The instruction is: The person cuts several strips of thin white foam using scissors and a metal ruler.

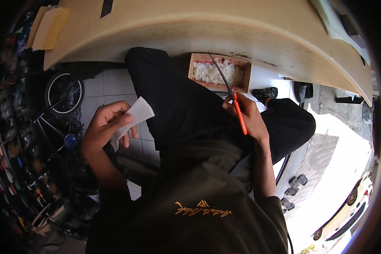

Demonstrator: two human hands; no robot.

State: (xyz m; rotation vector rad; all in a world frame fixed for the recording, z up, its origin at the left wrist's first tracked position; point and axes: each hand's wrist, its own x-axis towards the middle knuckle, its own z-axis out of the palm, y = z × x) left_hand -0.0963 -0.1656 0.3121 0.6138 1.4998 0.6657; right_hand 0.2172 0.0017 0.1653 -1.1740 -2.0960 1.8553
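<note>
Head view looks down on a seated person in a dark shirt and dark trousers, with a pale wooden worktop (pixel 224 29) curving across the top. The left hand (pixel 108 127) is curled around a piece of white sheet (pixel 136 114), thumb and fingers pinching it so that one flat, angular corner sticks up; the sheet looks thin, matte and foldable, like paper or soft plastic. The right hand (pixel 249 118) is wrapped shut around the orange handles of a pair of scissors (pixel 230 93), whose slim grey metal blades lie closed or nearly so, pointing up toward the worktop's near edge. Just under that edge, past the person's knee, stands a shallow cardboard box (pixel 219 73) with worn brown walls, filled with small white, irregular cut bits.

Judging from this, the blade tips hang over the box and near the thigh, so a careless swing could nick cloth or skin. The sheet is held only at one end, well apart from the box; a limp piece could fold under the blades and cut crooked, and offcuts released there would likely fall on the tiled floor (pixel 114 84).
</note>
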